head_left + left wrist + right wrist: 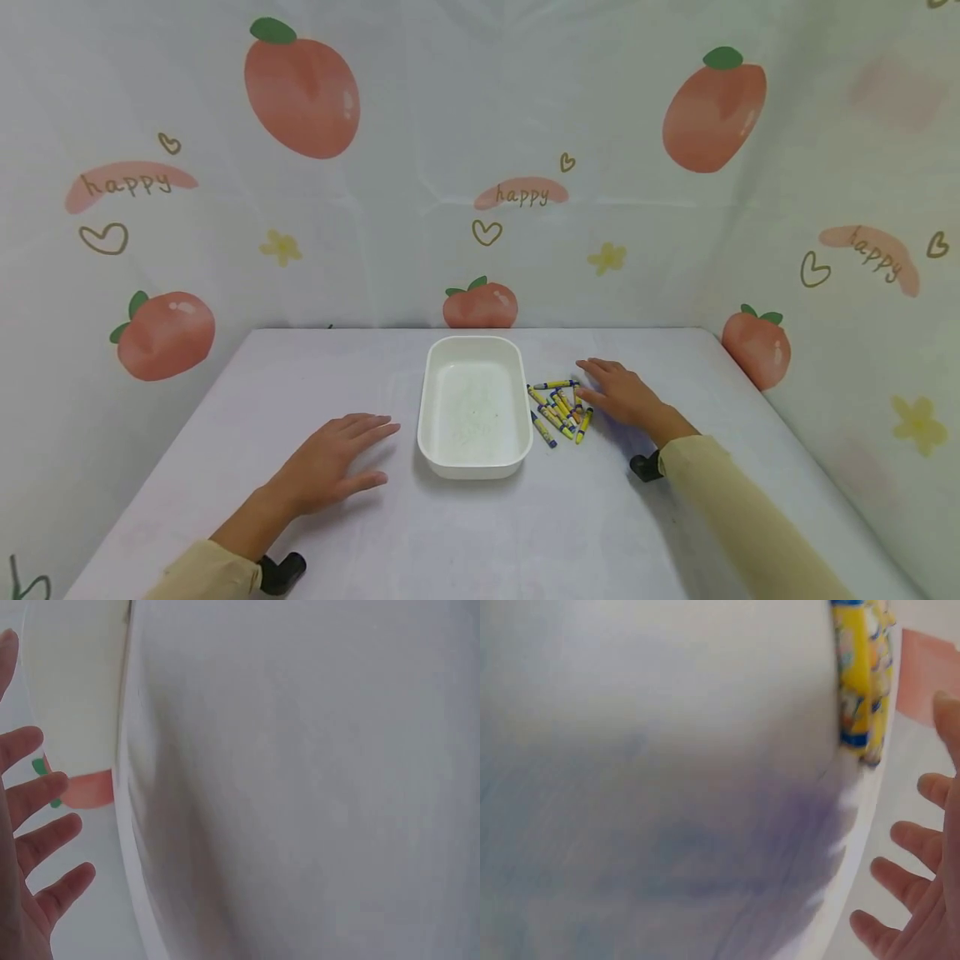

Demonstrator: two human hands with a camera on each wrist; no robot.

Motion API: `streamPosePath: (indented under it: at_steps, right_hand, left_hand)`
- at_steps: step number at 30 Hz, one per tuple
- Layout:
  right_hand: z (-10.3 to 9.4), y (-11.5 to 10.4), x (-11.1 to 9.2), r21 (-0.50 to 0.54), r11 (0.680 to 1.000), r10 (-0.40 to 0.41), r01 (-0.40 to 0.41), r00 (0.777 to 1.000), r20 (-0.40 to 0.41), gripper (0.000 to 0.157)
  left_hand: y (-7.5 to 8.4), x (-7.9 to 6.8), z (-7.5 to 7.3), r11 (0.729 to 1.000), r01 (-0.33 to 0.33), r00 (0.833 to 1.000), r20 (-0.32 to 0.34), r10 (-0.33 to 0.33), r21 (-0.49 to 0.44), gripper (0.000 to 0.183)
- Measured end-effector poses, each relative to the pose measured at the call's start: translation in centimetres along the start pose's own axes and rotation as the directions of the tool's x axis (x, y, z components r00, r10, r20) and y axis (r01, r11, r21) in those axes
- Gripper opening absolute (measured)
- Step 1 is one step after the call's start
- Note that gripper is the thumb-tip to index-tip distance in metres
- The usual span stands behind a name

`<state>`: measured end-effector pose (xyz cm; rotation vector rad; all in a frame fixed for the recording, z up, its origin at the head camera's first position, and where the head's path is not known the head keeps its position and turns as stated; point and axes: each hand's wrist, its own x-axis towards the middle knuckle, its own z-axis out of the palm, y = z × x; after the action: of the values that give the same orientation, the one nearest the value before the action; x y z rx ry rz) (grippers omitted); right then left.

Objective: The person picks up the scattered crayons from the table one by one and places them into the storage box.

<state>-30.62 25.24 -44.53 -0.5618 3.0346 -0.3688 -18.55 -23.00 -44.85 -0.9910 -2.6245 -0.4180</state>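
A white rectangular tub (474, 471) with rounded corners stands in the middle of the table, nothing but faint marks on its floor. Right beside it lies a loose heap of yellow crayons (555, 412) with blue bands. My left hand (330, 462) is spread out to the left of the tub, fingers pointing toward its side and holding nothing. Over the right edge of the heap hovers my right hand (618, 396), its fingers extended and its thumb close to the crayons. In the right wrist view, two crayons (855, 675) show near the spread fingers (911, 885).
A white cloth covers the table (480, 542). Behind it and along both sides hangs a white curtain (420, 108) printed with peaches, hearts and the word happy. Each wrist wears a black camera mount, such as the left mount (282, 573).
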Motion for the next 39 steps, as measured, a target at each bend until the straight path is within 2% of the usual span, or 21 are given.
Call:
streamPosePath:
  at_steps: [5,16,20,27,31,39]
  right_hand:
    - [-0.1,-1.3,0.7,0.054,0.998,0.009,-0.01,1.0,0.019,0.062]
    - [0.4,-2.8,2.2,0.113,0.993,0.02,-0.025,0.999,0.044,0.056]
    - [0.7,-3.3,2.7,0.127,0.991,0.026,-0.03,0.999,0.038,0.053]
    - [1.0,-4.0,3.4,0.123,0.991,-0.043,0.043,0.999,0.002,0.048]
    - [1.1,-4.5,3.6,0.131,0.99,-0.051,0.053,0.999,-0.017,0.046]
    - [1.4,-5.7,4.2,0.143,0.99,0.018,-0.02,1.0,0.012,0.038]
  left_hand:
    - [0.5,0.5,0.2,0.999,0.001,1.0,-0.009,-0.001,-0.034,0.064]
    - [1.0,1.2,0.7,1.0,-0.005,0.999,-0.037,0.004,-0.03,0.065]
    - [1.4,1.8,0.7,0.997,0.04,0.999,-0.025,-0.042,-0.069,0.067]
    - [2.2,2.9,0.9,0.988,0.115,0.993,0.032,-0.112,-0.104,0.066]
    - [2.4,3.4,1.1,0.98,0.146,0.989,0.039,-0.142,-0.132,0.065]
    - [3.0,4.3,1.7,0.957,0.215,0.977,0.034,-0.213,-0.196,0.065]
